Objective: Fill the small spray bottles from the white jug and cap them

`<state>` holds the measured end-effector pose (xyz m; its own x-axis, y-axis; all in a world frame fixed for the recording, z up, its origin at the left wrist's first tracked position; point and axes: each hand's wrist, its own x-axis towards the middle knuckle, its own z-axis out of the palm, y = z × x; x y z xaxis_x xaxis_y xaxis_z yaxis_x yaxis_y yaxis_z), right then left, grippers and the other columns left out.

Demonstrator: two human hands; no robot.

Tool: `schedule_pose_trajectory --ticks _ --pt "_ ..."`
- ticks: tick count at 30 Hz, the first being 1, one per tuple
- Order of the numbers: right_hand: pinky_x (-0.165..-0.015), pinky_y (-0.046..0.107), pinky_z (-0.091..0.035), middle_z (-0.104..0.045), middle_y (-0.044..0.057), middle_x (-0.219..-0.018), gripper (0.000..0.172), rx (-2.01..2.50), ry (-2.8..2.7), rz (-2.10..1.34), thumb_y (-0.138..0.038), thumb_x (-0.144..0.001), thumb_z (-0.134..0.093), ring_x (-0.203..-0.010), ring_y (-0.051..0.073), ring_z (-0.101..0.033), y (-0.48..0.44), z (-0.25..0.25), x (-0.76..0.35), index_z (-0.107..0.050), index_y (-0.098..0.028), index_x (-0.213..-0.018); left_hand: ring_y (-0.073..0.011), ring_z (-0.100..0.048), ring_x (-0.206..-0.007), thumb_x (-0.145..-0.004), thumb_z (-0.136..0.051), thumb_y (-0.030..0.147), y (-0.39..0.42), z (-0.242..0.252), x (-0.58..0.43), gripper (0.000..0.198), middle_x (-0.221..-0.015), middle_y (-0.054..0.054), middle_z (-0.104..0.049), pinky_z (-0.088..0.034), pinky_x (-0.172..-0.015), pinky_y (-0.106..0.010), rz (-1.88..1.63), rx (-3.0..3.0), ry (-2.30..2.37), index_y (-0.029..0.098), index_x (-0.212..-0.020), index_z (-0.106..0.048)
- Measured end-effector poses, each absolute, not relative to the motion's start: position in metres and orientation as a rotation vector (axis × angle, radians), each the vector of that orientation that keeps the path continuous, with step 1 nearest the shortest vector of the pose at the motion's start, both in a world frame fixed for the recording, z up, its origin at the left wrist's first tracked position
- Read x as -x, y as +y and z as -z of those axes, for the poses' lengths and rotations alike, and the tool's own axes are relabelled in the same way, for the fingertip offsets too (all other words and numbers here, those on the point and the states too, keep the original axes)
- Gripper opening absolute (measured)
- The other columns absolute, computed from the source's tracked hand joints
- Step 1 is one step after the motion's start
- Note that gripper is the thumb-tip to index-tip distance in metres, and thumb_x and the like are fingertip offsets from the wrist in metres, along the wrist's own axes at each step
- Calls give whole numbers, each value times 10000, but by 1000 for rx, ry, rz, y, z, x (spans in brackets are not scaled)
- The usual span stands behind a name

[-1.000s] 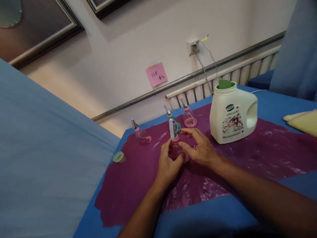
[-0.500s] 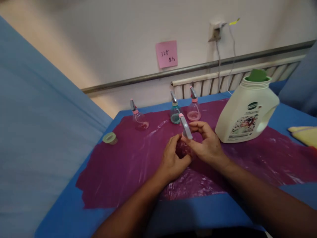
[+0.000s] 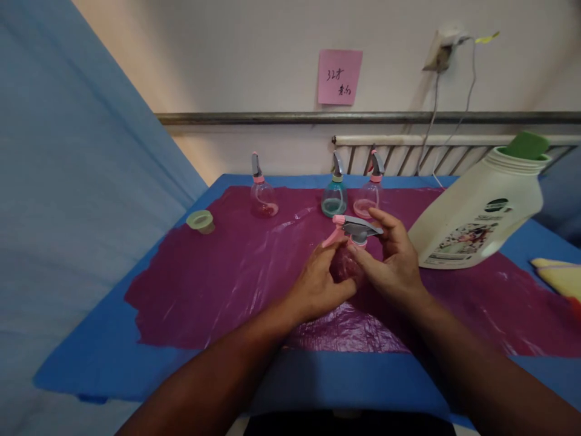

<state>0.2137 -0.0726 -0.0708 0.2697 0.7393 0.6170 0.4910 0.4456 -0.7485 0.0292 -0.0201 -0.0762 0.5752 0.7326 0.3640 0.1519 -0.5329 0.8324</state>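
A spray bottle (image 3: 347, 266) with a pink collar and a grey and pink spray head (image 3: 357, 229) stands on the purple plastic sheet (image 3: 218, 272). My left hand (image 3: 320, 281) is wrapped round the left side of its clear body. At the collar, the thumb and fingers of my right hand (image 3: 393, 260) close on the bottle from the right. The nozzle points left. Behind are a teal spray bottle (image 3: 334, 203) and a pink-collared one (image 3: 367, 197); another pink-collared bottle (image 3: 264, 201) is further left, with a little pink liquid inside.
A large cream jug (image 3: 472, 212) with a green piece in its mouth stands right of my right hand. A pale green cap (image 3: 200, 221) lies at the left. Yellow cloth (image 3: 558, 277) is at the right edge. A blue curtain (image 3: 82, 181) hangs left; a rail (image 3: 272, 118) crosses the wall.
The spray head in my hands has turned, so its nozzle now points left. Both hands are still on the bottle. The camera view has levelled and shifted.
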Motion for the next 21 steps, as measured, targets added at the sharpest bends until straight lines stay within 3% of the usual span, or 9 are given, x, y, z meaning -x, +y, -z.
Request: schedule_pose_trajectory --ticks 3,6,9,12,17,21 --pt "-1238 587 -594 -594 135 -1682 748 1169 -1306 -272 -354 -1029 -784 -1405 309 -704 -75 68 -212 -473 -349 -1709 -403 -682 -1472 -872 -936 283 -19 74 -29 807 -1573 -103 -706 -557 -1289 -627 -925 -1997 680 360 -1615 -630" --pt "-1282 605 -558 -540 129 -1741 748 1148 -1353 -281 -338 -1051 -741 -1506 319 -645 -77 66 -211 -445 -349 -1739 -396 -681 -1467 -872 -929 290 -20 72 -28 796 -1583 -99 -693 -568 -1272 -623 -908 -1998 678 360 -1603 -623" --pt "-1327 624 -509 -597 130 -1678 783 1154 -1348 -255 -348 -986 -837 -1517 336 -634 -76 67 -212 -501 -327 -1693 -386 -682 -1458 -867 -908 252 -23 70 -27 765 -1560 -85 -701 -566 -1266 -619 -903 -2013 699 364 -1573 -637" --pt "-1293 614 -546 -670 126 -1574 761 1174 -1311 -244 -374 -972 -859 -1412 324 -701 -76 68 -212 -529 -326 -1656 -389 -684 -1457 -854 -897 222 -25 68 -27 762 -1567 -86 -700 -563 -1271 -623 -903 -2001 693 362 -1562 -651" --pt "-1347 632 -483 -524 122 -1769 729 1160 -1389 -314 -368 -1082 -683 -1582 333 -588 -81 68 -214 -416 -348 -1760 -397 -705 -1423 -849 -922 245 -26 63 -27 777 -1538 -90 -723 -576 -1250 -624 -912 -2004 684 345 -1571 -653" --pt "-1341 661 -476 -610 128 -1669 764 1171 -1353 -255 -394 -1000 -824 -1505 342 -637 -79 69 -215 -507 -341 -1692 -390 -709 -1419 -853 -922 261 -28 63 -27 769 -1548 -94 -721 -573 -1253 -613 -923 -2012 692 331 -1568 -647"
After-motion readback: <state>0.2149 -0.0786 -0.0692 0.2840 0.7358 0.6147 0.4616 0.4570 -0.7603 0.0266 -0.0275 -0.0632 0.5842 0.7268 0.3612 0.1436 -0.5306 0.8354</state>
